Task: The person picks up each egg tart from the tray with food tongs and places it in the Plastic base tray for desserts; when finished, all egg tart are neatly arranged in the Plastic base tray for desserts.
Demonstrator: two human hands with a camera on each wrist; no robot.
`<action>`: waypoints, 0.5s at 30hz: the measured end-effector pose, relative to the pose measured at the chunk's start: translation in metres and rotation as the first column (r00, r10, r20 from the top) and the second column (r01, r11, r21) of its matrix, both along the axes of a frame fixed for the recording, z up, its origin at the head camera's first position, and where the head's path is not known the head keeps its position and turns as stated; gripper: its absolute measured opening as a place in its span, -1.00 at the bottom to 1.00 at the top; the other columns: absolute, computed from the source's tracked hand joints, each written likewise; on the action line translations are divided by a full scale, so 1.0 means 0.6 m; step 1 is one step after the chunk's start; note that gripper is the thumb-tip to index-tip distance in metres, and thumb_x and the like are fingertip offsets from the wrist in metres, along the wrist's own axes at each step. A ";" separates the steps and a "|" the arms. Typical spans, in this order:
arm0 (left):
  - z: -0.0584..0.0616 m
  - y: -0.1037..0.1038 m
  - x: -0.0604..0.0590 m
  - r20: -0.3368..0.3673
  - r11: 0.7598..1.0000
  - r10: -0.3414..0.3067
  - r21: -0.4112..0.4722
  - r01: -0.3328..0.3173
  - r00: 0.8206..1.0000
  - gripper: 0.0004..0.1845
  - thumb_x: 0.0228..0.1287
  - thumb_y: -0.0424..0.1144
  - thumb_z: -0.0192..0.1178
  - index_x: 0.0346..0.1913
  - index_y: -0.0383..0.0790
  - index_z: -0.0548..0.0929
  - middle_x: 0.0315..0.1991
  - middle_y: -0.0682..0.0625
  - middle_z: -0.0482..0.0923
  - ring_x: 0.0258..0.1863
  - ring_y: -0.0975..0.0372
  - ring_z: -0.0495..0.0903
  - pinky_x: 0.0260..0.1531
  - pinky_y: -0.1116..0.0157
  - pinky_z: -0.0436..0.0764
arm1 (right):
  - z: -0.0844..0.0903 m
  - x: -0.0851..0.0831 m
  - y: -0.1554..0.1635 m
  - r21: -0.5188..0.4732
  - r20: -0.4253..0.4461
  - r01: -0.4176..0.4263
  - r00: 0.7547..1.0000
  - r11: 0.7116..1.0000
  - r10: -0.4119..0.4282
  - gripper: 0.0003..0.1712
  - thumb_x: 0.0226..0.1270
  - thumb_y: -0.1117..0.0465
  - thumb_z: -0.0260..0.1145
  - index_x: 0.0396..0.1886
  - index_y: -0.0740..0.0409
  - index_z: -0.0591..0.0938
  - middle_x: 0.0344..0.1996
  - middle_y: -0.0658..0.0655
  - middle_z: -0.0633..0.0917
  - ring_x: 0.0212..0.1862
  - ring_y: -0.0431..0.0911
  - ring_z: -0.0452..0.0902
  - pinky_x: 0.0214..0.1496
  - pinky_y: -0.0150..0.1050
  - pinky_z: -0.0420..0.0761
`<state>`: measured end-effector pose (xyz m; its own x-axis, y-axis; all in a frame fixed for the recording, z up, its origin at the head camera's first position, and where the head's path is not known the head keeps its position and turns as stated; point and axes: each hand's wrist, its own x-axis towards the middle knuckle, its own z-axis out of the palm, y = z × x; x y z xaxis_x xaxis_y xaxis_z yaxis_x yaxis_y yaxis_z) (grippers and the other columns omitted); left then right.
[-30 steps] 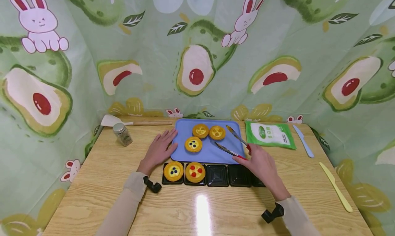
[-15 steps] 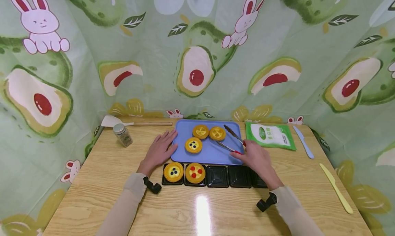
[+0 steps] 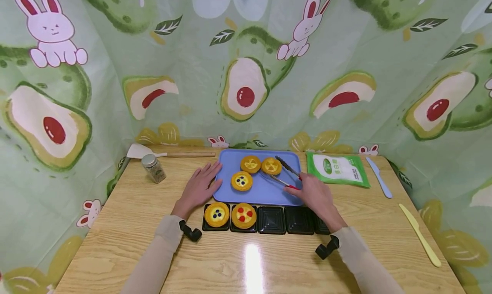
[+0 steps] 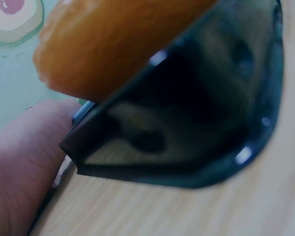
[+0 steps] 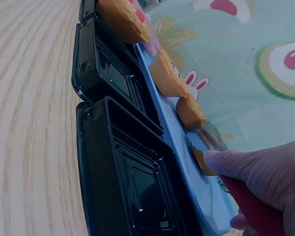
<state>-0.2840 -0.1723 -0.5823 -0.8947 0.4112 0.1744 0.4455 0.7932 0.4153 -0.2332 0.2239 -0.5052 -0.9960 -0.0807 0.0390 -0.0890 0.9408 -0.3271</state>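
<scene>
My right hand (image 3: 316, 195) grips red-handled tongs (image 3: 282, 182) over the right side of a blue tray (image 3: 230, 196). The tongs' two arms are spread, with their tips on either side of the rightmost egg tart (image 3: 271, 166). To its left on the tray sit another plain tart (image 3: 250, 164) and a tart with blueberries (image 3: 241, 181). My left hand (image 3: 197, 189) lies with fingers extended at the tray's left edge. In the right wrist view, the thumb presses along the red handle (image 5: 253, 209).
In front of the tray runs a row of black plastic boxes (image 3: 271, 220); the left two hold a blueberry tart (image 3: 217, 214) and a red-topped tart (image 3: 244, 215). Around stand a shaker jar (image 3: 153, 168), a spatula (image 3: 188, 154), a green bag (image 3: 338, 169), blue knife (image 3: 379, 177) and yellow knife (image 3: 420, 235).
My right hand has moved left with the tongs, bringing their spread tips around the rightmost tart. The left hand keeps its place at the tray's edge.
</scene>
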 end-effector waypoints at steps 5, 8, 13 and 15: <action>0.001 0.001 0.002 0.000 1.000 -0.003 0.009 0.003 1.000 -0.30 0.65 0.20 -0.10 0.69 0.04 0.15 0.68 0.11 0.05 0.67 0.02 -0.01 0.60 -0.12 -0.04 | -0.004 -0.001 0.000 0.006 -0.003 -0.007 1.000 1.000 0.007 -0.34 0.24 -0.35 0.48 -0.38 0.17 0.53 -0.60 0.03 0.36 -0.59 -0.08 0.36 -0.61 -0.24 0.23; 0.001 0.000 0.002 -0.005 1.000 -0.005 0.007 0.005 1.000 -0.30 0.65 0.19 -0.11 0.69 0.03 0.16 0.68 0.10 0.06 0.67 0.00 0.00 0.60 -0.13 -0.04 | -0.005 -0.001 0.000 0.008 -0.004 -0.012 1.000 1.000 0.012 -0.35 0.25 -0.34 0.48 -0.37 0.16 0.54 -0.60 0.02 0.36 -0.59 -0.08 0.35 -0.61 -0.24 0.23; 0.000 -0.001 0.000 -0.005 1.000 -0.005 0.003 0.005 1.000 -0.30 0.65 0.19 -0.11 0.69 0.03 0.16 0.68 0.10 0.06 0.67 0.00 0.01 0.60 -0.14 -0.03 | -0.009 -0.001 0.001 0.001 -0.015 -0.023 1.000 1.000 0.023 -0.37 0.26 -0.33 0.48 -0.40 0.14 0.52 -0.61 0.00 0.36 -0.59 -0.10 0.34 -0.61 -0.25 0.22; -0.001 -0.001 0.000 -0.001 1.000 -0.004 0.002 0.004 1.000 -0.30 0.65 0.20 -0.11 0.69 0.05 0.15 0.68 0.12 0.05 0.67 0.01 0.00 0.60 -0.13 -0.04 | -0.010 -0.002 0.002 -0.002 -0.020 -0.024 1.000 1.000 0.024 -0.37 0.26 -0.32 0.48 -0.42 0.13 0.51 -0.61 0.00 0.36 -0.60 -0.10 0.33 -0.61 -0.25 0.21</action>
<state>-0.2841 -0.1729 -0.5828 -0.8926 0.4148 0.1765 0.4496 0.7904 0.4162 -0.2341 0.2250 -0.5112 -0.9928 -0.1043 0.0589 -0.1179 0.9375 -0.3273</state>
